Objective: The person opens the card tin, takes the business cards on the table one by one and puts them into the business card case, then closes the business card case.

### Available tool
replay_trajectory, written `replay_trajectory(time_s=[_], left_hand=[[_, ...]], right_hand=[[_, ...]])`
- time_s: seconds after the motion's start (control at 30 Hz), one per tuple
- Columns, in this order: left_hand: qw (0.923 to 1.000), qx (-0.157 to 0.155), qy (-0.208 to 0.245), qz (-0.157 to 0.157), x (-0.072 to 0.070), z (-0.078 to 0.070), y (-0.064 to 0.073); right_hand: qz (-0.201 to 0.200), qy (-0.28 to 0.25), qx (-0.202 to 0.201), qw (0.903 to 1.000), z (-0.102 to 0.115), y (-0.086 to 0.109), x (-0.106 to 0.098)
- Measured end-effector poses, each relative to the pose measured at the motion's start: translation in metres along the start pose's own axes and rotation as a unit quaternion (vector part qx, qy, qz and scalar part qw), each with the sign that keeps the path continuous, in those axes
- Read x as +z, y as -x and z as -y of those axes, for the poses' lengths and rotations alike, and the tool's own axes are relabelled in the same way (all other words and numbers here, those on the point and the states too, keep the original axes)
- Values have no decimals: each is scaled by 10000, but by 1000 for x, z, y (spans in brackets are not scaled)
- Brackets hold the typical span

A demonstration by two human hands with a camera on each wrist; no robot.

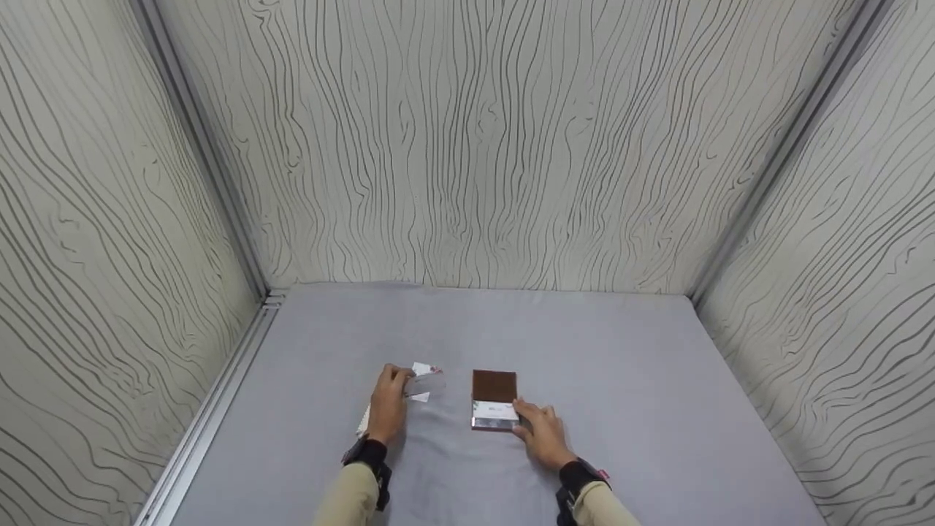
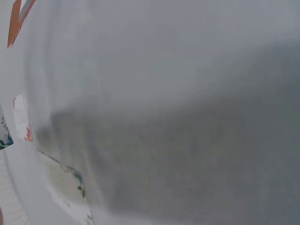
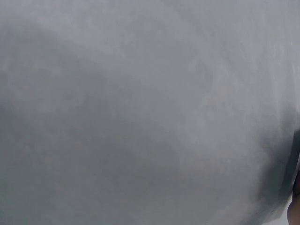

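In the head view my left hand (image 1: 388, 405) pinches a see-through, card-sized piece (image 1: 431, 383) by its left edge. Around that piece show a white card with red print (image 1: 422, 368) and a white corner (image 1: 420, 398). Right of it lies an opened brown card holder (image 1: 494, 385), its lower half carrying a white card (image 1: 488, 410) and a glossy strip. My right hand (image 1: 544, 435) grips the holder's right edge between thumb and fingers. In the right wrist view only a bit of a finger (image 3: 294, 211) appears at the right edge.
A pale card (image 1: 363, 421) lies partly hidden beside my left wrist. Grey cloth (image 1: 621, 365) covers the table. Patterned panels (image 1: 475, 146) stand behind and on both sides. A metal rail (image 1: 212, 416) runs along the left edge.
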State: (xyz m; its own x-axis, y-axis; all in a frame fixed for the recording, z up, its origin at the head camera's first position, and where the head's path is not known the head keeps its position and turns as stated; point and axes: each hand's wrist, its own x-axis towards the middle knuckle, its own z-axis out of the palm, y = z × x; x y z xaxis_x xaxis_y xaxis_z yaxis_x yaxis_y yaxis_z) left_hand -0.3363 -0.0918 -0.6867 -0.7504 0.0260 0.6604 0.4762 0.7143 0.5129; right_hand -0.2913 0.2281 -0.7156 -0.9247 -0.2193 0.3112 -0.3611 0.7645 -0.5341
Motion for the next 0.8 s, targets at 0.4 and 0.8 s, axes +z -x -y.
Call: replay_trajectory(time_s=[0.4,0.8], left_hand=[[9980,336,448,295,32,-38,-2],[9954,593,552,503,54,-59,1]], right_hand=[[-72,54,-163,9998,0,0,0],[-21,128,-62,9999,0,0,1]])
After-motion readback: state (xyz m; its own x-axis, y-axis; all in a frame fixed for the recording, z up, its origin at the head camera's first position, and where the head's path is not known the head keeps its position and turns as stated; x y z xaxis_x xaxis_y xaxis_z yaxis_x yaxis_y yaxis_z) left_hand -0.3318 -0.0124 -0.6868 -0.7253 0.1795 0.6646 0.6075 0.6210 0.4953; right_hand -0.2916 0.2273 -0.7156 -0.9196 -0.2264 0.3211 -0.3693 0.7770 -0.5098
